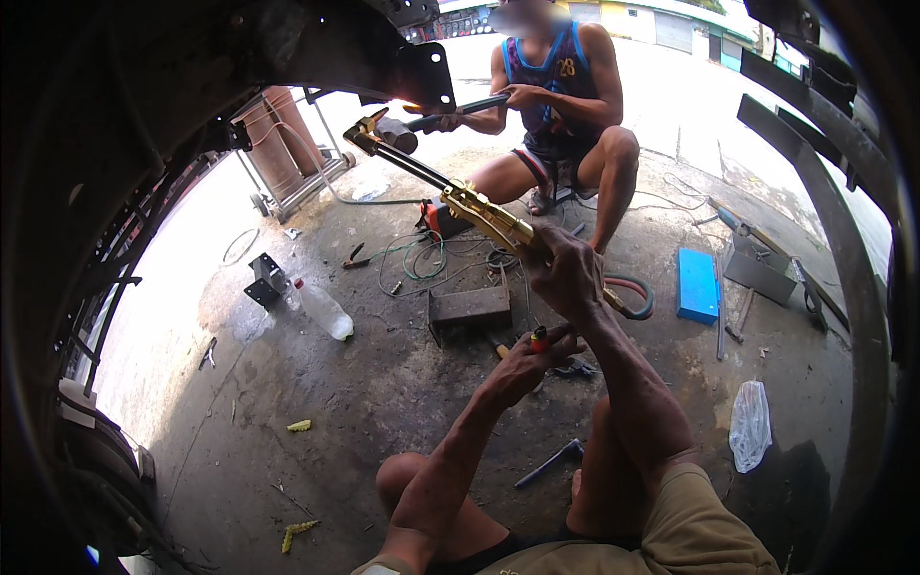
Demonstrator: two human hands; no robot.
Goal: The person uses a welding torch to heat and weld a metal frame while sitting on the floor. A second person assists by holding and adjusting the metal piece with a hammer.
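My right hand (565,276) is wrapped round the handle end of a brass cutting torch (489,216), whose long tubes slant up and left to an angled head. Hoses (628,297) curve away behind my wrist. Below it, my left hand (522,372) is closed on a small red lighter (539,338). The torch head is close below the dark metal beam (436,81), where an orange glow shows at the lower edge. Opposite me, a crouching person (565,86) grips a dark handle (465,109) with a heavy hammer-like head (398,136) by the beam.
On the concrete lie a steel channel piece (470,311), tangled cables (422,259), a plastic bottle (324,310) and a black bracket (266,280). Brown gas cylinders (273,144) stand on a cart at the left. To the right are a blue box (698,285) and a metal toolbox (757,266).
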